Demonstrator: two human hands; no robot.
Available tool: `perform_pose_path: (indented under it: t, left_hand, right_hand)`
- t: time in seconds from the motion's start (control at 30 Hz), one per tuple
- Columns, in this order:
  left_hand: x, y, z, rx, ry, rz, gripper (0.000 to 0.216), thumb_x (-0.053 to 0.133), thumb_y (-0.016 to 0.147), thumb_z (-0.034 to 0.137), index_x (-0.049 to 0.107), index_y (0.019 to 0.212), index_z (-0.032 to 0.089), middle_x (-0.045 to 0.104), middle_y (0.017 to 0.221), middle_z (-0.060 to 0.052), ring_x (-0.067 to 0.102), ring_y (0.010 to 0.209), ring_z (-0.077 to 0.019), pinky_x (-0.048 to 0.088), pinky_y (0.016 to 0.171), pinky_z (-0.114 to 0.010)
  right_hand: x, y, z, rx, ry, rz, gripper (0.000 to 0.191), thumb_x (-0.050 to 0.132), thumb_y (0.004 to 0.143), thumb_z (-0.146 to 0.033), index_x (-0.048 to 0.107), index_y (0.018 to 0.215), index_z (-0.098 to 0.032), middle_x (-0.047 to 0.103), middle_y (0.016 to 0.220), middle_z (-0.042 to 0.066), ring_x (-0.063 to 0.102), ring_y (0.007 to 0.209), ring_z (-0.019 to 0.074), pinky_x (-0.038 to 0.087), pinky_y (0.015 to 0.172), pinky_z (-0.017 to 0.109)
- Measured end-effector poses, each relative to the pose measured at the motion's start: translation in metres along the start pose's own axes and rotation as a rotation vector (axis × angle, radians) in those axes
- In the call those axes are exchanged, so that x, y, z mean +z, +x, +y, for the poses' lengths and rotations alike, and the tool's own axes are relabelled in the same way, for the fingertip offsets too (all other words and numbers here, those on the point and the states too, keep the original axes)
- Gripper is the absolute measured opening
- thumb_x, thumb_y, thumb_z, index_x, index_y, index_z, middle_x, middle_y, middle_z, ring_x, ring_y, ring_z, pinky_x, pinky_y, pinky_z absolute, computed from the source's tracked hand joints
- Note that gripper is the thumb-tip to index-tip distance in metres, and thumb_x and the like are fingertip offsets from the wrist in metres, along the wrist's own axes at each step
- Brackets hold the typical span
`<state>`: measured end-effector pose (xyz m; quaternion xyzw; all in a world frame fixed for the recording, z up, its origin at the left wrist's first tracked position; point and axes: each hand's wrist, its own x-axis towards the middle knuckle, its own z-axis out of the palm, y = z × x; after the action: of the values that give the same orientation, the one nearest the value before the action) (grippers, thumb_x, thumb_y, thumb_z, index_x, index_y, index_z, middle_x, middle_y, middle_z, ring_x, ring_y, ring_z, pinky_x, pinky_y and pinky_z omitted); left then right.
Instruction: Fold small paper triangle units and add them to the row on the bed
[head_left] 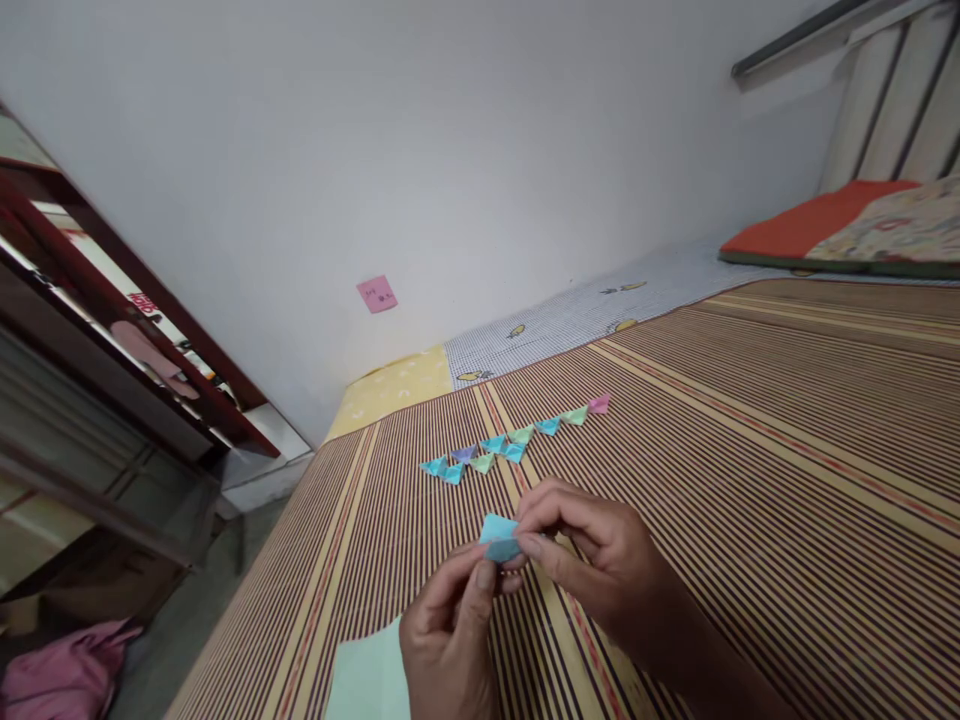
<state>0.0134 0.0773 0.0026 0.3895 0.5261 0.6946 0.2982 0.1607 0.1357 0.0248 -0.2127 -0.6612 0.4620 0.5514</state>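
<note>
Between my two hands is a small piece of folded blue paper, held above the striped mat. My left hand pinches its lower left part, thumb in front and fingers behind. At its right edge, my right hand grips the paper between thumb and forefinger. Beyond my hands, several small folded paper triangles in blue, green, purple and pink lie in two slanting rows. Partly behind my left hand, a pale green sheet of paper rests on the mat.
A white wall bears a pink sticky note with writing. Patterned bedding runs along the wall, and a folded orange quilt lies at the far right. Left of the bed's edge are the floor and a pink cloth.
</note>
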Motion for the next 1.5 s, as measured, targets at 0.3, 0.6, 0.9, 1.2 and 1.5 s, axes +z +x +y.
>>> perform_pose_path:
  t: [0.3, 0.6, 0.9, 1.2, 1.5]
  left_hand:
    - [0.018, -0.008, 0.013, -0.031, -0.045, 0.174, 0.028, 0.088, 0.065, 0.035, 0.072, 0.08, 0.018, 0.075, 0.066, -0.001, 0.069, 0.058, -0.0144, 0.057, 0.058, -0.02]
    - [0.02, -0.007, 0.017, -0.106, -0.02, 0.142, 0.038, 0.087, 0.066, 0.04, 0.074, 0.094, 0.017, 0.075, 0.068, -0.001, 0.067, 0.058, -0.0152, 0.056, 0.06, -0.024]
    - [0.007, -0.002, 0.016, -0.125, 0.044, -0.066, 0.026, 0.084, 0.068, 0.041, 0.074, 0.073, 0.018, 0.07, 0.07, -0.003, 0.064, 0.071, -0.018, 0.05, 0.067, -0.025]
    - [0.006, -0.001, 0.014, -0.173, 0.017, -0.036, 0.027, 0.086, 0.066, 0.04, 0.072, 0.072, 0.018, 0.068, 0.069, -0.002, 0.06, 0.068, -0.0161, 0.047, 0.066, -0.023]
    - [0.003, -0.001, 0.019, -0.168, 0.135, -0.157, 0.03, 0.083, 0.068, 0.044, 0.07, 0.064, 0.017, 0.062, 0.061, 0.0, 0.053, 0.063, -0.0146, 0.043, 0.061, -0.023]
  right_hand:
    - [0.014, -0.004, 0.006, 0.03, -0.033, 0.063, 0.013, 0.057, 0.087, -0.012, 0.06, 0.076, -0.02, 0.062, 0.077, 0.0, 0.059, 0.073, 0.0162, 0.047, 0.069, 0.03]
    - [0.012, -0.004, 0.007, 0.09, -0.122, 0.053, 0.007, 0.06, 0.086, -0.014, 0.063, 0.082, -0.019, 0.063, 0.074, -0.001, 0.058, 0.068, 0.0146, 0.046, 0.063, 0.028]
    - [-0.004, 0.0, -0.006, 0.182, -0.125, -0.098, 0.013, 0.063, 0.081, -0.01, 0.072, 0.082, -0.02, 0.066, 0.075, -0.001, 0.057, 0.071, 0.0144, 0.045, 0.066, 0.027]
    - [-0.004, -0.001, 0.001, 0.217, -0.161, -0.126, 0.021, 0.059, 0.09, -0.026, 0.063, 0.071, -0.019, 0.052, 0.063, -0.003, 0.045, 0.06, 0.0127, 0.033, 0.054, 0.027]
    - [-0.003, -0.002, 0.006, 0.221, -0.149, -0.147, 0.024, 0.06, 0.09, -0.027, 0.056, 0.067, -0.019, 0.047, 0.062, -0.004, 0.043, 0.059, 0.0125, 0.031, 0.053, 0.026]
